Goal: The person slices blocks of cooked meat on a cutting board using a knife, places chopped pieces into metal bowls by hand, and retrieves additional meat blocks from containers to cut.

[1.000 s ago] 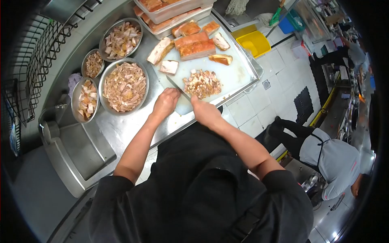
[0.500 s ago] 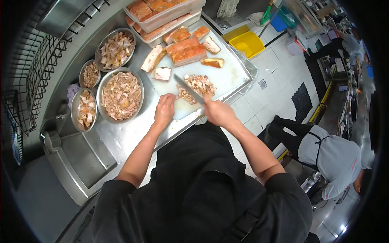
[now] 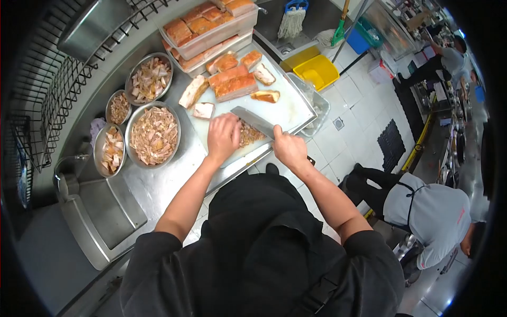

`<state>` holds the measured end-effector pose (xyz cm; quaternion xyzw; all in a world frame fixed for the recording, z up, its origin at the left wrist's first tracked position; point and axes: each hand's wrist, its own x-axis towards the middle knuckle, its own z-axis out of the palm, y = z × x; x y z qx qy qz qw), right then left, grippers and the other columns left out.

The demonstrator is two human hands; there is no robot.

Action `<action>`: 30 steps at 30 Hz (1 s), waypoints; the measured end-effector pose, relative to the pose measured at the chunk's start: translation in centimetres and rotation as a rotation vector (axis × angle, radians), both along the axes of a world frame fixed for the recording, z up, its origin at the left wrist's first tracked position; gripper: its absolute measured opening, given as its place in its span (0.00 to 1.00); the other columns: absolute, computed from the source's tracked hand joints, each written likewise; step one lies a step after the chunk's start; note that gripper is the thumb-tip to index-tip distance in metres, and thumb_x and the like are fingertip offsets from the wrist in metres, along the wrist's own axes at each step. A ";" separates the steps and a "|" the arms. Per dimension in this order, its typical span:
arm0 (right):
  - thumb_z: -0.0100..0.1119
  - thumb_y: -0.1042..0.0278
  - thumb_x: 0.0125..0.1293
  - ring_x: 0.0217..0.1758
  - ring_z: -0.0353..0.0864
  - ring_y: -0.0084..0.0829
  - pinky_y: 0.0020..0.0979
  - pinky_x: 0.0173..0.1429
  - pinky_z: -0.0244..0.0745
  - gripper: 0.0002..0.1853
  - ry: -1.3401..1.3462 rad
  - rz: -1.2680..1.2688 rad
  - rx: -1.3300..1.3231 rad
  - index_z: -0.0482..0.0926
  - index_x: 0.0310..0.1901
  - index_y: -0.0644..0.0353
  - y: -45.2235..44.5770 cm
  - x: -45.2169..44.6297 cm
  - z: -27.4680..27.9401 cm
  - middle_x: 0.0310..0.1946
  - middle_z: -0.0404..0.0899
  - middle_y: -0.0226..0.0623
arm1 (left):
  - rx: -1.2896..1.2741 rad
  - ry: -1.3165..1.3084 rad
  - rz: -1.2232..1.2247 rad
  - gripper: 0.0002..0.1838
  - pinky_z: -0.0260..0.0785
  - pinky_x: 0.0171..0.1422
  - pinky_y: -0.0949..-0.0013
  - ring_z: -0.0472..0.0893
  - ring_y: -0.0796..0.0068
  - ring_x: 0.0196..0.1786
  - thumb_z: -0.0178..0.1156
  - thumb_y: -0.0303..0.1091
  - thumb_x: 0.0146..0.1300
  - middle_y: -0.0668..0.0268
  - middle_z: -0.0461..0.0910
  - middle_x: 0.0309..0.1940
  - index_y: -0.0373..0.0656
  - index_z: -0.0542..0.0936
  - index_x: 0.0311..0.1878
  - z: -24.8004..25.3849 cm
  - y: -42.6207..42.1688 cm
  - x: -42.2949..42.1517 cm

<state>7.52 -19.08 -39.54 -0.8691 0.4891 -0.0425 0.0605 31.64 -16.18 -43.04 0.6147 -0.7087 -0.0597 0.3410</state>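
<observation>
My right hand (image 3: 290, 151) is wrapped round the handle of a wide-bladed kitchen knife (image 3: 255, 121). Its blade slants across chopped meat (image 3: 250, 136) on a white cutting board (image 3: 289, 109), hiding part of the pile. Beside the pile, near the blade's tip, lies my left hand (image 3: 223, 136), fingers stretched forward and holding nothing that shows. Just beyond those fingers sits a pale cut block of meat (image 3: 204, 110). Larger orange-brown pork slabs (image 3: 232, 84) rest farther back on the board.
Metal bowls of cut meat (image 3: 155, 136) line the counter's left side. Stacked clear tubs (image 3: 211, 37) of slabs stand behind the board. A sink basin (image 3: 113, 216) is at lower left. To the right are a yellow bucket (image 3: 317, 72) and a person in grey (image 3: 435, 219).
The knife's blade has turned flatter and sits over the chopped pile, which now looks more gathered. My left hand has moved forward, closer to the blade's tip. The head view has shifted slightly.
</observation>
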 end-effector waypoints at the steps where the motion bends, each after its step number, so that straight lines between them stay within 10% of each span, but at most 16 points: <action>1: 0.61 0.70 0.60 0.28 0.89 0.43 0.41 0.34 0.83 0.12 0.011 0.001 0.019 0.69 0.42 0.59 0.0 -0.1 0.4 0.24 0.84 0.43 | -0.002 -0.044 -0.102 0.23 0.66 0.71 0.54 0.76 0.53 0.67 0.68 0.41 0.65 0.51 0.79 0.62 0.36 0.81 0.57 0.9 0.4 -1.0; 6: 0.63 0.67 0.61 0.28 0.88 0.46 0.44 0.34 0.81 0.14 -0.146 0.085 0.092 0.69 0.42 0.60 -0.2 -3.2 2.1 0.25 0.84 0.48 | 0.065 -0.253 -0.185 0.27 0.60 0.75 0.51 0.73 0.54 0.71 0.65 0.46 0.67 0.51 0.78 0.63 0.37 0.79 0.62 2.9 0.1 -4.9; 10: 0.59 0.65 0.71 0.21 0.84 0.41 0.43 0.27 0.74 0.11 -0.528 0.127 0.204 0.70 0.48 0.59 -1.4 -8.8 -0.8 0.21 0.80 0.49 | 0.124 0.213 0.160 0.45 0.55 0.79 0.49 0.67 0.48 0.75 0.65 0.62 0.63 0.45 0.73 0.68 0.36 0.69 0.73 1.4 -1.1 -3.5; 12: 0.55 0.60 0.77 0.15 0.76 0.28 0.35 0.21 0.70 0.11 -0.811 -0.226 0.993 0.70 0.48 0.59 -1.5 -10.4 0.4 0.18 0.76 0.39 | 0.261 -0.222 0.077 0.57 0.53 0.80 0.47 0.60 0.45 0.79 0.68 0.72 0.54 0.44 0.65 0.74 0.37 0.65 0.75 0.9 -1.1 -3.7; 17: 0.50 0.59 0.81 0.14 0.70 0.22 0.27 0.17 0.65 0.10 -0.935 -0.307 1.174 0.70 0.48 0.58 0.0 -12.1 -4.1 0.18 0.72 0.31 | 0.410 -0.534 0.096 0.58 0.46 0.78 0.30 0.54 0.42 0.81 0.52 0.88 0.48 0.51 0.57 0.80 0.64 0.64 0.79 -1.0 -1.4 -6.7; 30: 0.49 0.61 0.81 0.13 0.69 0.26 0.31 0.15 0.68 0.14 -0.883 -0.138 1.240 0.63 0.55 0.62 -0.3 -2.3 -6.7 0.18 0.69 0.33 | 0.157 -0.192 0.561 0.26 0.56 0.74 0.39 0.68 0.48 0.71 0.51 0.50 0.76 0.51 0.72 0.69 0.46 0.74 0.69 -5.5 -3.8 -11.4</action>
